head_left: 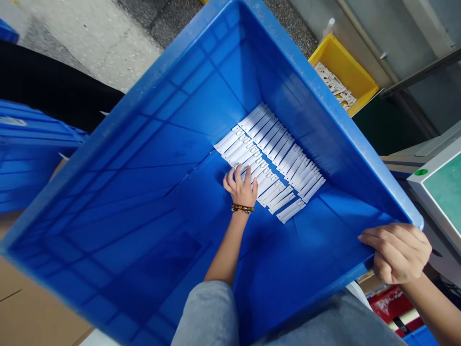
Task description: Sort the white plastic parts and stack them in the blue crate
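Observation:
A big blue plastic crate (118, 144) fills the view, tilted toward me. On its floor lie two rows of white plastic strips (284, 158), side by side. My left hand (240, 186), with a beaded bracelet at the wrist, reaches down into the crate and rests its curled fingers on the near end of the strips. Whether it grips one is hidden. My right hand (398, 251) is closed over the crate's near right rim.
A yellow bin (355, 72) holding more white parts stands beyond the crate at the upper right. Other blue crates (29, 144) sit at the left on a cardboard surface (29, 307). A grey machine with a green panel (444, 187) is at the right edge.

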`<state>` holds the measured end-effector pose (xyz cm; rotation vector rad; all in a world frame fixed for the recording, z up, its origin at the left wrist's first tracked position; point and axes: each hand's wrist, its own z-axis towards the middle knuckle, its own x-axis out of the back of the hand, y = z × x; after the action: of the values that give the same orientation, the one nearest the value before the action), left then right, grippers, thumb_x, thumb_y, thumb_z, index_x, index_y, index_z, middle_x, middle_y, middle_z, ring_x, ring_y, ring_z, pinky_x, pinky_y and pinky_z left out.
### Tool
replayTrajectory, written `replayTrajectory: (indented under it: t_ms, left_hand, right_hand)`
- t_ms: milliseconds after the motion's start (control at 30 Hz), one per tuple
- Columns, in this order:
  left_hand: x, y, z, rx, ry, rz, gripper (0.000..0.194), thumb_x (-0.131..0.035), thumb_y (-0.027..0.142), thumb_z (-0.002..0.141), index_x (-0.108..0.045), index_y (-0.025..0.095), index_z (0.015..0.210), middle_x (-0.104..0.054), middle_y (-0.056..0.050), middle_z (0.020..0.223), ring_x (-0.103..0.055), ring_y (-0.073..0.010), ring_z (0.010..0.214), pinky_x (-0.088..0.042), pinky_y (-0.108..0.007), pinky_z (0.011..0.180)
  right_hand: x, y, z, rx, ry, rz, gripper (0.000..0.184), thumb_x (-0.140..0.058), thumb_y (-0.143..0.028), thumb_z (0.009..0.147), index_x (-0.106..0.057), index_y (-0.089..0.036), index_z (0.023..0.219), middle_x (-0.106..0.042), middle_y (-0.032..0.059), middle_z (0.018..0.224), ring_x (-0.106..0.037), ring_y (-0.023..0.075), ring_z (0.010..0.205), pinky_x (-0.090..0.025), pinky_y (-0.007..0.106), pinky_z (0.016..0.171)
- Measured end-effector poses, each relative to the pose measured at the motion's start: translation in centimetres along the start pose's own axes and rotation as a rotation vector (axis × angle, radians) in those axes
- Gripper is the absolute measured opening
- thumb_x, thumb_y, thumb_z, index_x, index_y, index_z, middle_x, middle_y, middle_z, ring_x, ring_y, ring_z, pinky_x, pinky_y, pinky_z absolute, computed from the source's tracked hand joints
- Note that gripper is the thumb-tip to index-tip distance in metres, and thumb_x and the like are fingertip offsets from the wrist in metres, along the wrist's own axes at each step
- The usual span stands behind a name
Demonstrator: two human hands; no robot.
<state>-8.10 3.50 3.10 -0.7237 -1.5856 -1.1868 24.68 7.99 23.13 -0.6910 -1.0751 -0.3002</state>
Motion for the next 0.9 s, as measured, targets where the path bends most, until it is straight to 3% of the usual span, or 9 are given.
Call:
replayTrajectory:
  t_ms: [900]
  left_hand:
    - [0.4,-0.2,4.1,0.063,0.021,-0.008,0.046,-0.043,0.043,0.095,-0.065,0.019,0.127,-0.05,-0.017,0.147,-0.036,-0.0381,0.138,-0.013,-0.06,0.116]
  right_hand:
    - [-0.1,-0.1,0.1,-0.017,0.018,0.026,0.026,-0.042,-0.011,0.079,-0.067,-0.019,0.084,-0.07,0.0019,0.069,-0.062,0.0155,0.061,-0.045,0.031,0.066]
